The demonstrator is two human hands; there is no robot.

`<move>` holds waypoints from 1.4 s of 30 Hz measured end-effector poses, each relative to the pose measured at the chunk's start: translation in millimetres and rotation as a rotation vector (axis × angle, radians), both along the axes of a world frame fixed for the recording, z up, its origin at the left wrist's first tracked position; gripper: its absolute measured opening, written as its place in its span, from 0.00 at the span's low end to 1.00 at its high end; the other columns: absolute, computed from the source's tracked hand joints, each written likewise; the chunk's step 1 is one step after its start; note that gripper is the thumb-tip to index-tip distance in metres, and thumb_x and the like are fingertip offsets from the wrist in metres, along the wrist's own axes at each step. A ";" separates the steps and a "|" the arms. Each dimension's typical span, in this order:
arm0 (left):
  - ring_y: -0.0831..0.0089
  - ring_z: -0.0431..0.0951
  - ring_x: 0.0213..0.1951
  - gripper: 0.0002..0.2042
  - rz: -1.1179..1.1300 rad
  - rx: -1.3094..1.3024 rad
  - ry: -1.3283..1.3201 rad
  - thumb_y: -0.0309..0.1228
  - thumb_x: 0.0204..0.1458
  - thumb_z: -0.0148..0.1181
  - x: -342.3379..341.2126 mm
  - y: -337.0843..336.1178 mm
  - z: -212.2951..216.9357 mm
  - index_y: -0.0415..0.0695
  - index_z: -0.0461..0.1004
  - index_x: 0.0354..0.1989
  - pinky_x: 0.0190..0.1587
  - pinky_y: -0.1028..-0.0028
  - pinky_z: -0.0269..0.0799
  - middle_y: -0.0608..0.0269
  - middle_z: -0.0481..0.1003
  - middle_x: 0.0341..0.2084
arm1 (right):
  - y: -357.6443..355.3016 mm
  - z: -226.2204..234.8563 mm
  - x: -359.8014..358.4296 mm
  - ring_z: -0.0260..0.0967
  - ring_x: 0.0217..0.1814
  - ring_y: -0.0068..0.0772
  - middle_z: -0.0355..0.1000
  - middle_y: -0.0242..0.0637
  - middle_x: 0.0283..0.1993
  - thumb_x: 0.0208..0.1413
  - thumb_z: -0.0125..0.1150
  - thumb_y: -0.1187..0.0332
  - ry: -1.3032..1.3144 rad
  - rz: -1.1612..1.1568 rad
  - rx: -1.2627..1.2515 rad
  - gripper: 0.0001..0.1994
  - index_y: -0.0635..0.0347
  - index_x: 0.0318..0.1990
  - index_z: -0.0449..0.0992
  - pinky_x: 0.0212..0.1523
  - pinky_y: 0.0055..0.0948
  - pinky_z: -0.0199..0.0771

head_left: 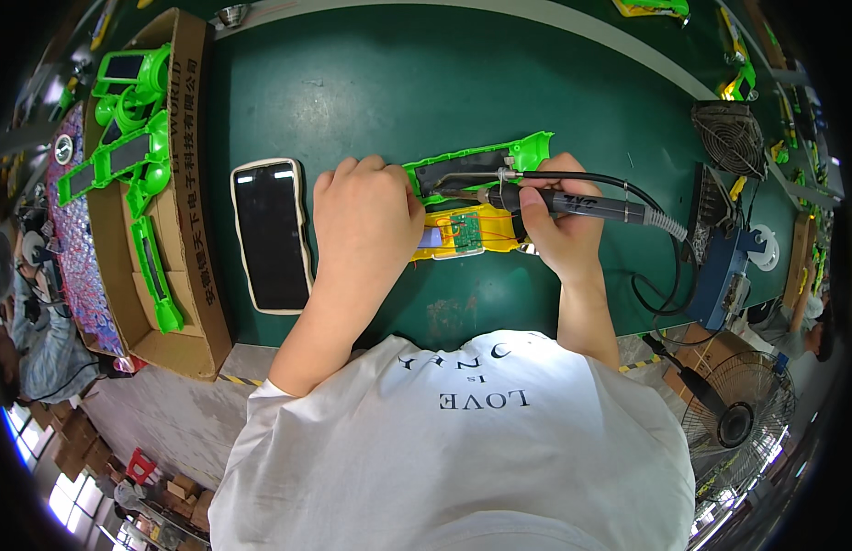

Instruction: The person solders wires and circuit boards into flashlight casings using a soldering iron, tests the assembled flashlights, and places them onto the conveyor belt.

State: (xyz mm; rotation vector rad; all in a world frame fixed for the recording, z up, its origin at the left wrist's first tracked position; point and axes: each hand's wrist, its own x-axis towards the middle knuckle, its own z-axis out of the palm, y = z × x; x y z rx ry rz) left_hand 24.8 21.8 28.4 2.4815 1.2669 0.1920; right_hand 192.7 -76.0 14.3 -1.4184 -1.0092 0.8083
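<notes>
A factory workshop: a green workbench (371, 83), a soldering iron (587, 204), a cardboard box (201, 275) of green plastic shells (158, 138), striped floor tape (233, 379) and, though blurred near the edge, apparently stacked cartons (75, 445).

The green worktable (371, 83) has a pale far-edge strip (628, 44). Grey flooring (160, 418) carries yellow-and-black striped tape (235, 378). Bright windows (74, 500) show at lower left, near what appear to be stacked cartons (72, 450).

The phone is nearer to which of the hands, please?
Left: the left hand is just right of the phone; the right hand is farther right, holding a soldering iron.
</notes>
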 end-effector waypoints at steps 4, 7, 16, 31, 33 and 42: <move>0.64 0.70 0.28 0.01 0.004 0.002 0.008 0.25 0.34 0.59 0.2 -0.2 0.1 0.43 0.74 0.18 0.35 0.67 0.63 0.61 0.70 0.19 | -0.9 0.6 1.0 0.55 0.27 0.16 0.61 0.30 0.27 0.44 0.54 0.80 -0.039 0.016 -0.007 0.02 0.65 0.27 0.69 0.27 0.16 0.54; 0.64 0.70 0.28 0.01 0.010 -0.001 0.011 0.25 0.34 0.59 -0.1 -0.4 0.3 0.43 0.74 0.18 0.35 0.67 0.63 0.61 0.70 0.19 | -0.4 2.5 0.5 0.55 0.27 0.16 0.61 0.29 0.27 0.44 0.54 0.80 -0.057 0.011 0.007 0.03 0.65 0.28 0.69 0.28 0.16 0.54; 0.64 0.70 0.28 0.01 0.002 0.005 0.010 0.25 0.35 0.59 -0.1 -0.3 -0.2 0.42 0.74 0.18 0.35 0.68 0.63 0.61 0.70 0.19 | 3.1 -2.4 2.6 0.54 0.24 0.13 0.62 0.28 0.24 0.44 0.54 0.80 0.002 -0.007 0.098 0.03 0.65 0.27 0.68 0.24 0.14 0.52; 0.64 0.70 0.29 0.01 -0.023 -0.012 0.019 0.25 0.36 0.58 -5.1 -2.1 1.1 0.42 0.74 0.19 0.36 0.67 0.64 0.60 0.70 0.20 | 3.1 2.3 11.7 0.54 0.20 0.12 0.60 0.27 0.21 0.52 0.50 0.72 0.307 -0.292 0.107 0.04 0.61 0.28 0.66 0.19 0.12 0.51; 0.64 0.70 0.30 0.01 -0.030 -0.013 0.026 0.26 0.38 0.58 -4.9 -2.3 3.1 0.42 0.73 0.20 0.36 0.67 0.63 0.61 0.70 0.21 | 6.8 1.7 16.5 0.54 0.20 0.12 0.60 0.27 0.20 0.53 0.49 0.72 0.334 -0.341 0.133 0.04 0.61 0.28 0.65 0.18 0.12 0.51; 0.65 0.70 0.32 0.06 -0.135 -0.002 -0.129 0.28 0.39 0.61 -4.4 -11.4 28.2 0.44 0.73 0.27 0.38 0.68 0.63 0.65 0.72 0.25 | 21.9 -9.9 21.6 0.53 0.21 0.12 0.59 0.23 0.19 0.58 0.47 0.67 0.672 -0.385 0.153 0.06 0.55 0.30 0.64 0.36 0.22 0.65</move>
